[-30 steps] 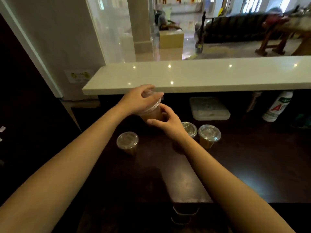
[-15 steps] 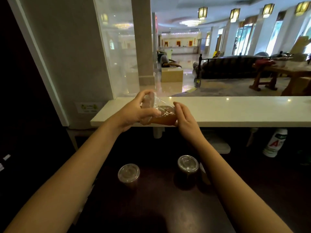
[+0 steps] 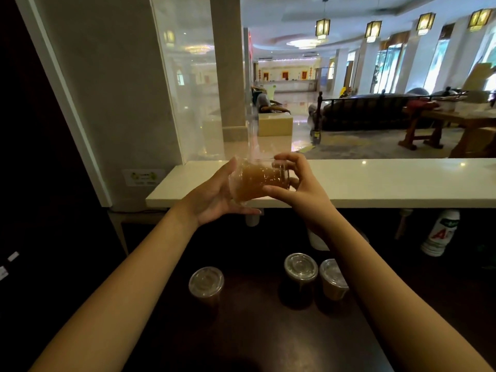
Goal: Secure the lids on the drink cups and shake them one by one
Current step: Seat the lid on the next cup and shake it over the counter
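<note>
A clear plastic cup of brown drink [image 3: 257, 181] lies on its side in the air, in front of the white counter ledge. My left hand [image 3: 214, 197] presses flat against its lidded end. My right hand [image 3: 298, 183] grips its base with curled fingers. Three more lidded cups stand upright on the dark table below: one on the left [image 3: 206, 283], one in the middle [image 3: 301, 268], and one on the right [image 3: 331, 280], partly hidden by my right forearm.
The white counter ledge [image 3: 375, 181] runs across above the dark table [image 3: 255, 331]. Under it stand a white bottle with red lettering [image 3: 440, 233] and small white containers [image 3: 252, 220]. A glass pane and pillar rise behind the ledge.
The cup went from upright just above the table to lifted and tipped sideways between both hands. The liquid now fills the lid end. The view has tilted upward.
</note>
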`<state>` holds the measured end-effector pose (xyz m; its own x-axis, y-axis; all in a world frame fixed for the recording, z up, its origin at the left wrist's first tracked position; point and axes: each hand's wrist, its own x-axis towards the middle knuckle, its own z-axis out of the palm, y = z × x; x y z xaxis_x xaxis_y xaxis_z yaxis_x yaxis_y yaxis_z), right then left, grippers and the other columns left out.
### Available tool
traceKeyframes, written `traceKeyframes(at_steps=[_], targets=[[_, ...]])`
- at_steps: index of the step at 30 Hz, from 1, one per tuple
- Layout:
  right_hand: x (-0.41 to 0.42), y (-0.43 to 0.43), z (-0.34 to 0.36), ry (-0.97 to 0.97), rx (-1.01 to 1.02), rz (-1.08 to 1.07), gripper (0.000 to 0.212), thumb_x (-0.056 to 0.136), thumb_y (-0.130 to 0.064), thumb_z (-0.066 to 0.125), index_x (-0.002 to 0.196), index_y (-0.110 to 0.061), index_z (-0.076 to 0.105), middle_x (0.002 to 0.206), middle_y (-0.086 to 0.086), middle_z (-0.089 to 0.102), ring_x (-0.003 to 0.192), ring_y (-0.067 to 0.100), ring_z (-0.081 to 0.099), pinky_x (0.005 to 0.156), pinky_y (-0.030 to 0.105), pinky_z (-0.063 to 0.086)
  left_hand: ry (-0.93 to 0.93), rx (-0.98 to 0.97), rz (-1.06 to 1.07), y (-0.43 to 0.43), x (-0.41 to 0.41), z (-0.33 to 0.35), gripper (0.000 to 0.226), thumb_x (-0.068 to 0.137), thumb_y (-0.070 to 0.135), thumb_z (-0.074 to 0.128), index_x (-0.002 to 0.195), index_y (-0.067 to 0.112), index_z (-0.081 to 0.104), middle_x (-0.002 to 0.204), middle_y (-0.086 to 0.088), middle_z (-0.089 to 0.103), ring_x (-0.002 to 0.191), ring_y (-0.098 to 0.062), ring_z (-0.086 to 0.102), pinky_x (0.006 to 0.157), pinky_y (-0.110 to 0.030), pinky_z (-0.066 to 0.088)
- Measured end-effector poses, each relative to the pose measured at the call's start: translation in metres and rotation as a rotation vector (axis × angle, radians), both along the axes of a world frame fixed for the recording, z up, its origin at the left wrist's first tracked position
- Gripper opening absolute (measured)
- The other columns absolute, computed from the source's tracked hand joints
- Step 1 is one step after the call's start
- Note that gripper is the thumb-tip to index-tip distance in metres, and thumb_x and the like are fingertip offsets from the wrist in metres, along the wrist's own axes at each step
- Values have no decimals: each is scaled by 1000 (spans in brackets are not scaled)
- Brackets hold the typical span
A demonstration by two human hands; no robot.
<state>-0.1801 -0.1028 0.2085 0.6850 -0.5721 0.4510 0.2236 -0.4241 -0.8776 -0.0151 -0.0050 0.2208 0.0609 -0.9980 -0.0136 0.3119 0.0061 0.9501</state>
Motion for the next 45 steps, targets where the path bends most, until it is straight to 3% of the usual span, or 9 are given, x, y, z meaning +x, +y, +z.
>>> traceKeyframes(at_steps=[3, 7, 13, 16, 21, 25, 33, 41, 45], targets=[[-2, -4, 1, -6, -93, 89, 59, 75, 1, 71, 117, -31, 45, 128, -6, 46, 113, 28, 54, 89, 38, 52, -117, 21, 123, -2, -12, 5, 34, 86, 38, 57, 118, 26, 53, 120, -10, 51, 107, -27, 52, 77, -41, 54], [-4, -10, 1, 43, 143, 114, 50, 88, -27, 60, 133, -29, 38, 137, 2, 44, 115, 20, 56, 93, 36, 52, -370, -87, 305, -3, -22, 5, 57, 71, 35, 66, 122, 39, 42, 119, -1, 47, 107, -24, 51, 75, -30, 51], [0, -6, 6, 180, 288, 105, 55, 90, -58, 37, 125, -18, 48, 115, 16, 61, 77, 25, 69, 62, 32, 56, -981, -478, 454, 5, -26, 4, 76, 71, 35, 74, 123, 61, 25, 137, 21, 31, 124, 2, 37, 94, -21, 47], [0, -3, 7, 59, 342, 84, 38, 91, -42, 50, 119, -17, 51, 120, 13, 57, 92, 24, 67, 66, 33, 57, -960, -402, 377, 5, -21, 3, 88, 74, 32, 75, 130, 60, 12, 143, 25, 21, 129, 0, 30, 89, -10, 44], [0, 0, 3, -78, 150, 45, 38, 85, -16, 65, 119, -23, 49, 124, 7, 54, 106, 25, 62, 89, 38, 55, -335, -67, 189, -4, -12, 13, 98, 62, 69, 65, 143, 43, 17, 149, 5, 29, 131, -24, 38, 100, -43, 46], [-3, -2, 7, -67, -32, 94, 50, 77, -4, 70, 115, -30, 50, 126, 3, 51, 111, 27, 57, 91, 38, 52, -198, 9, 151, -10, -15, 15, 61, 80, 43, 62, 135, 30, 38, 131, -11, 47, 108, -25, 53, 77, -37, 56], [-3, -7, 11, 90, 333, 104, 45, 95, -46, 39, 126, -17, 51, 120, 12, 62, 102, 20, 65, 79, 29, 57, -801, -324, 485, -4, -29, 14, 57, 73, 38, 69, 111, 58, 30, 131, 8, 35, 118, -20, 45, 92, -34, 51], [-7, -3, 10, -170, 459, 271, 43, 90, -28, 51, 127, -5, 52, 124, 13, 63, 115, 23, 61, 93, 31, 53, -1199, -627, 568, 1, -25, 14, 71, 69, 49, 70, 120, 57, 22, 131, 19, 24, 122, 5, 31, 91, -2, 39], [-3, -5, 11, -272, 524, 324, 39, 91, -21, 50, 129, -13, 52, 119, 7, 64, 112, 19, 61, 95, 32, 51, -1324, -666, 644, -5, -22, 12, 76, 69, 47, 70, 128, 38, 23, 140, -2, 28, 124, 2, 25, 93, 5, 28]])
